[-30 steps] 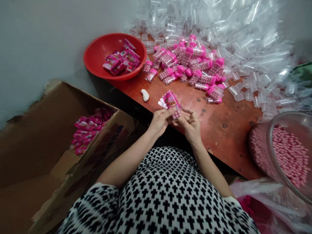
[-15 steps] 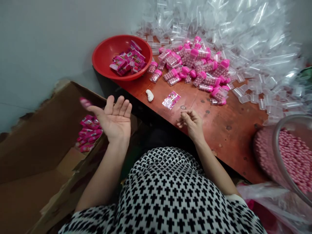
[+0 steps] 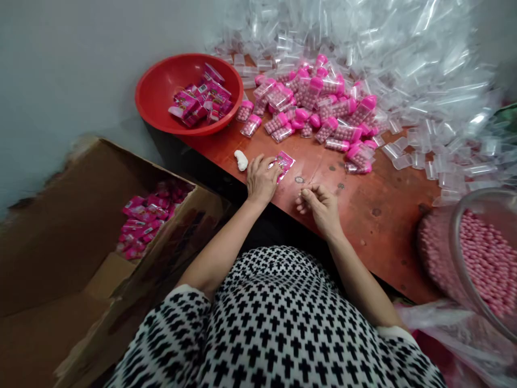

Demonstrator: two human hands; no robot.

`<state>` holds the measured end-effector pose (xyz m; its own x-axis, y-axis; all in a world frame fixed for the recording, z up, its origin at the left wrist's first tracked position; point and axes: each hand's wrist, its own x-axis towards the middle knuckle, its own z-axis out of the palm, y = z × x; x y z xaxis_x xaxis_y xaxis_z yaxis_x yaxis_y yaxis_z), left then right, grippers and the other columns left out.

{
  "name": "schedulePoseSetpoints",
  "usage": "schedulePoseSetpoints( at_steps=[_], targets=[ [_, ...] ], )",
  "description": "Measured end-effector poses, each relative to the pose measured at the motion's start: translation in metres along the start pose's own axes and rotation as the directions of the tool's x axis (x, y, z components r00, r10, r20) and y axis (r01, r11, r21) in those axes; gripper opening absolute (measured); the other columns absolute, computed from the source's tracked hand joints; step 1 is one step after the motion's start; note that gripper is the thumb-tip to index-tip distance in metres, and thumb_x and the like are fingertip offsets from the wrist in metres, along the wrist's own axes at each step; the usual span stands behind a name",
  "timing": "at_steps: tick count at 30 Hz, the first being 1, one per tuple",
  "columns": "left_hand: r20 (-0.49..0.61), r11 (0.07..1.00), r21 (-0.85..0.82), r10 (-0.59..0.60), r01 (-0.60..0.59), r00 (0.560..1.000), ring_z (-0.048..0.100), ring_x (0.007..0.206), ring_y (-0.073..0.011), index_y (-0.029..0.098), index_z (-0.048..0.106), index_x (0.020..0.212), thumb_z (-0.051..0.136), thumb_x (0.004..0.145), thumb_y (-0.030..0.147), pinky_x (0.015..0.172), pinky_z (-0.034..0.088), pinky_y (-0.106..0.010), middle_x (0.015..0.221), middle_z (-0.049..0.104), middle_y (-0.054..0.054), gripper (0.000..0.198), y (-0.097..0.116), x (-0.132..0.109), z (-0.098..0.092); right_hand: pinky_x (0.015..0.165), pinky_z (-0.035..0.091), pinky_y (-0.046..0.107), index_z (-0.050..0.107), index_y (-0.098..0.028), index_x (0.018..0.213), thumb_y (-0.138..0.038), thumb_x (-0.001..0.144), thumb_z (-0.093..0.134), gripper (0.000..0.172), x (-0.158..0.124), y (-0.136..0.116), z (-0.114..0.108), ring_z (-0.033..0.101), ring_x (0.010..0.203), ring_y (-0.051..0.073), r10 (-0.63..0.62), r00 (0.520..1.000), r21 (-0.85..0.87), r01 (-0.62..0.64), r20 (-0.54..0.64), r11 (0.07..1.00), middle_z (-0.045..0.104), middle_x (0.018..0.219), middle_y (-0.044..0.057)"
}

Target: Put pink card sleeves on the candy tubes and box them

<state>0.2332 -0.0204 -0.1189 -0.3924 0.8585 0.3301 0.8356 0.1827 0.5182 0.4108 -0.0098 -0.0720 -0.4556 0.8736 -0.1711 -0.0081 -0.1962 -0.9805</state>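
Observation:
My left hand (image 3: 262, 175) rests palm down on the reddish table (image 3: 363, 210), its fingers lying on a flat pink and clear sachet (image 3: 284, 161). My right hand (image 3: 319, 203) hovers at the table's front edge with fingers curled into a loose pinch; nothing shows in them. A small white lump (image 3: 241, 159) lies just left of my left hand. Behind it is a heap of clear tubes with pink caps, filled with pink balls (image 3: 319, 110).
A red bowl (image 3: 161, 89) with pink sachets sits at the table's back left. Empty clear tubes (image 3: 383, 48) pile up behind and to the right. A cardboard box (image 3: 100, 253) holding packed pink sachets stands at the left. A clear jar of pink balls (image 3: 480, 258) lies at the right.
My left hand, which flung a packed sachet toward the box, has swung back to the table and landed on the flat sachet. My right hand has barely moved.

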Motion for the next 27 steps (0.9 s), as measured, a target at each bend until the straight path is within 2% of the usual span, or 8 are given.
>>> schedulePoseSetpoints(
  at_steps=[7, 12, 16, 19, 23, 27],
  targets=[
    [-0.045, 0.999, -0.048, 0.011, -0.013, 0.999, 0.053, 0.123, -0.0265, 0.021, 0.075, 0.096, 0.054, 0.093, 0.029, 0.110, 0.036, -0.044, 0.115, 0.071, -0.006, 0.023, 0.000, -0.001, 0.004, 0.052, 0.047, 0.021, 0.058, -0.020, 0.079, -0.049, 0.077, 0.067, 0.030, 0.029, -0.008, 0.009, 0.058, 0.056, 0.009, -0.072, 0.997, -0.145, 0.077, 0.039, 0.986, 0.066, 0.069, -0.002],
    [-0.052, 0.997, -0.071, 0.023, -0.027, 0.998, 0.055, 0.120, -0.0266, 0.019, 0.075, 0.093, 0.052, 0.093, 0.026, 0.105, 0.043, -0.041, 0.112, 0.072, -0.006, 0.024, 0.002, -0.007, 0.004, 0.057, 0.048, 0.022, 0.059, -0.019, 0.081, -0.048, 0.078, 0.066, 0.029, 0.025, -0.007, 0.012, 0.059, 0.059, 0.010, -0.109, 0.993, -0.145, 0.115, 0.047, 0.983, 0.067, 0.070, -0.001],
    [-0.079, 0.995, -0.095, 0.035, -0.042, 0.996, 0.059, 0.115, -0.0247, 0.018, 0.074, 0.094, 0.048, 0.094, 0.023, 0.102, 0.046, -0.040, 0.108, 0.073, -0.007, 0.026, 0.003, -0.014, 0.004, 0.053, 0.046, 0.021, 0.059, -0.019, 0.081, -0.047, 0.077, 0.066, 0.029, 0.024, -0.002, 0.006, 0.059, 0.057, 0.010, -0.112, 0.993, -0.139, 0.114, 0.025, 0.984, 0.066, 0.068, -0.002],
    [-0.064, 0.994, -0.105, 0.033, -0.039, 0.997, 0.056, 0.121, -0.0263, 0.017, 0.073, 0.099, 0.054, 0.091, 0.025, 0.107, 0.042, -0.043, 0.116, 0.070, -0.009, 0.022, 0.003, -0.014, 0.001, 0.052, 0.046, 0.021, 0.059, -0.019, 0.081, -0.046, 0.078, 0.066, 0.028, 0.026, -0.003, 0.005, 0.057, 0.055, 0.009, -0.105, 0.994, -0.146, 0.106, 0.016, 0.984, 0.066, 0.067, -0.002],
    [-0.009, 0.997, -0.083, -0.003, 0.002, 1.000, 0.043, 0.136, -0.0321, 0.016, 0.068, 0.114, 0.063, 0.086, 0.028, 0.115, 0.028, -0.052, 0.136, 0.058, -0.014, 0.030, 0.003, -0.008, -0.001, 0.054, 0.047, 0.022, 0.059, -0.019, 0.079, -0.046, 0.076, 0.068, 0.029, 0.025, -0.003, 0.009, 0.058, 0.056, 0.010, -0.084, 0.996, -0.128, 0.089, 0.042, 0.988, 0.065, 0.064, -0.003],
    [0.011, 0.991, -0.134, -0.028, 0.030, 1.000, 0.045, 0.135, -0.0288, 0.021, 0.071, 0.110, 0.058, 0.090, 0.024, 0.116, 0.026, -0.054, 0.131, 0.063, -0.010, 0.024, 0.002, -0.004, 0.002, 0.054, 0.048, 0.022, 0.058, -0.018, 0.078, -0.045, 0.076, 0.067, 0.028, 0.025, 0.002, 0.011, 0.059, 0.056, 0.010, -0.066, 0.996, -0.135, 0.073, 0.053, 0.988, 0.065, 0.065, -0.002]
  ],
)
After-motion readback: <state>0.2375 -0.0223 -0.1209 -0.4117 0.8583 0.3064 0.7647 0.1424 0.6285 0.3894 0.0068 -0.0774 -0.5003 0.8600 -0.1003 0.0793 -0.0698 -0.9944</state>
